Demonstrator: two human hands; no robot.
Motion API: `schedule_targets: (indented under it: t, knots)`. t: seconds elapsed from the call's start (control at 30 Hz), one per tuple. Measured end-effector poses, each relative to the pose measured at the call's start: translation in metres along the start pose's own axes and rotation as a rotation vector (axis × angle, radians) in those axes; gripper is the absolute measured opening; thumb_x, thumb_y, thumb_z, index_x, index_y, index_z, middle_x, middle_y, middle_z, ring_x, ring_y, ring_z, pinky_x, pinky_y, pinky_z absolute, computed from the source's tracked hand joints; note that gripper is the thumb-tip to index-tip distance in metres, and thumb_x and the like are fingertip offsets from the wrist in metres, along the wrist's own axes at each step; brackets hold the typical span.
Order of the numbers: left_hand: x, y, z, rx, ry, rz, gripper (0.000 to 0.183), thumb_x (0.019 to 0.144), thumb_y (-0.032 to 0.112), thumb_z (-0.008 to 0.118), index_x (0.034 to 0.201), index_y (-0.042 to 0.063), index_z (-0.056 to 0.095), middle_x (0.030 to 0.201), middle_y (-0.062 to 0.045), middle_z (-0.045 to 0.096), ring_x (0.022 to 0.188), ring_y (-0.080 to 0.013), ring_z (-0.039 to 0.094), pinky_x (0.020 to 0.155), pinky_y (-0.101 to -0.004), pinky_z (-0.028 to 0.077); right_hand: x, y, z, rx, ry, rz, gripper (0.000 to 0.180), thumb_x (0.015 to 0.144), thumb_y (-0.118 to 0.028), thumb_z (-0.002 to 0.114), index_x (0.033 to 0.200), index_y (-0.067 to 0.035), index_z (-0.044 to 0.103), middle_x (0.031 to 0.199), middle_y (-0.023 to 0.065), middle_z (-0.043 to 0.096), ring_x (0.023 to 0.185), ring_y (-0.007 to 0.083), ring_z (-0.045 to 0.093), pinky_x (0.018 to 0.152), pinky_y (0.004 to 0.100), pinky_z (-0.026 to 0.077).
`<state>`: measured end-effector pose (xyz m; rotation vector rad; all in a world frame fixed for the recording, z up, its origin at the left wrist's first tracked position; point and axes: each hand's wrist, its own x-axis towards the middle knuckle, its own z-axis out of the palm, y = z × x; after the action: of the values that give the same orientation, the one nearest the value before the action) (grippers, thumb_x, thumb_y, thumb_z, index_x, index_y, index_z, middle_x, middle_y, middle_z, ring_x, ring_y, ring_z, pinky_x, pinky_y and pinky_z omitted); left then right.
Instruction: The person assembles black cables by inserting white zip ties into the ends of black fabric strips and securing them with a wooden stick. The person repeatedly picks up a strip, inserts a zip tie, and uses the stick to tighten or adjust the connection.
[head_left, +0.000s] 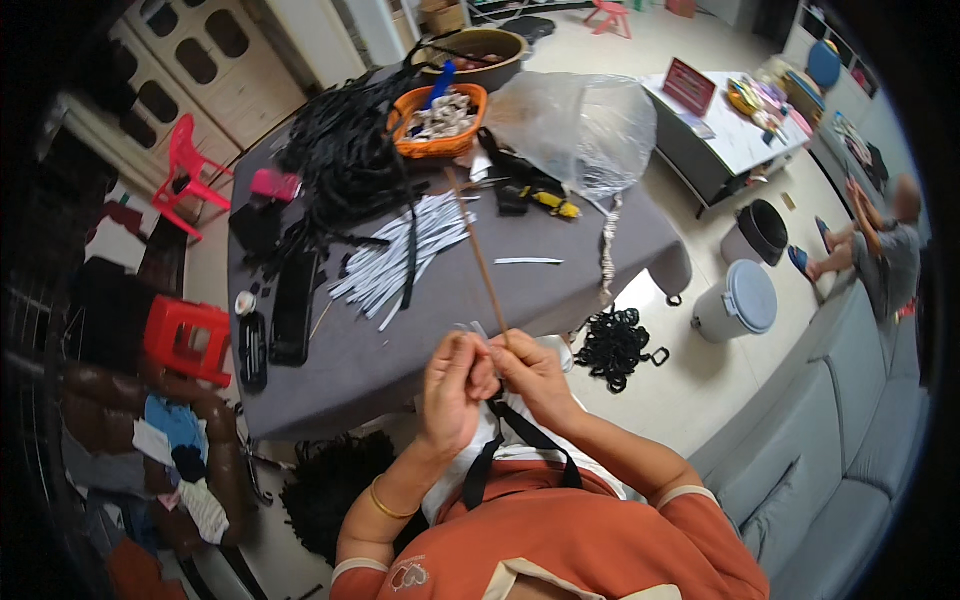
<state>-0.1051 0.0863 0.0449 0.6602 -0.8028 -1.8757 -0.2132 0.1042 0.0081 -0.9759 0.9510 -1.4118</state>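
Observation:
Both my hands meet in front of my chest at the table's near edge. My right hand (531, 371) is closed on a thin brown stick (480, 259) that points away over the table. Against it, my left hand (459, 382) has its fingers curled, pinching a small pale strip (477, 328) and black webbing between the hands; the exact grip is partly hidden. A black strap (538, 435) hangs from the hands towards my lap. On the grey-covered table (360, 390) lie a pile of white strips (412, 251), one single white strip (529, 261) and a heap of black straps (345, 150).
An orange basket (439, 146) of pale pieces, a clear plastic bag (577, 127) and a black case (294, 307) stand on the table. Black loops (616, 349) lie on the floor near a lidded bin (739, 300). A person (885, 240) sits on the grey sofa (795, 435).

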Motion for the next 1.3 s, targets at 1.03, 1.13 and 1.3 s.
schedule_targets:
  t: [1.03, 1.13, 1.3]
  knots:
    - [-0.002, 0.012, -0.031, -0.100, 0.141, -0.118, 0.009, 0.076, 0.012, 0.060, 0.077, 0.002, 0.060, 0.066, 0.000, 0.055, 0.049, -0.0015, 0.039, 0.041, -0.0146, 0.026, 0.001, -0.027, -0.009, -0.054, -0.235, 0.212, 0.015, 0.083, -0.015, 0.052, 0.082, 0.000, 0.052, 0.060, 0.0001, 0.051, 0.057, 0.0034, 0.047, 0.050, 0.0188, 0.038]
    - [0.000, 0.017, -0.039, 0.134, 0.202, 0.007, 0.007, 0.077, 0.010, 0.058, 0.076, 0.003, 0.058, 0.063, 0.001, 0.052, 0.048, -0.0026, 0.039, 0.040, -0.0158, 0.027, -0.021, -0.018, -0.020, -0.294, -0.334, 0.197, 0.015, 0.083, -0.016, 0.052, 0.083, -0.001, 0.051, 0.064, 0.0026, 0.053, 0.057, 0.0058, 0.047, 0.052, 0.0211, 0.039]
    - [-0.005, 0.002, -0.035, 1.228, -0.043, 0.554, 0.006, 0.073, 0.006, 0.059, 0.072, 0.000, 0.058, 0.062, -0.006, 0.053, 0.054, -0.0184, 0.051, 0.048, -0.0273, 0.040, -0.007, -0.047, -0.016, -0.960, -0.480, -0.588, 0.017, 0.067, -0.002, 0.055, 0.083, -0.006, 0.050, 0.068, 0.0068, 0.046, 0.058, 0.0240, 0.052, 0.049, 0.0329, 0.043]
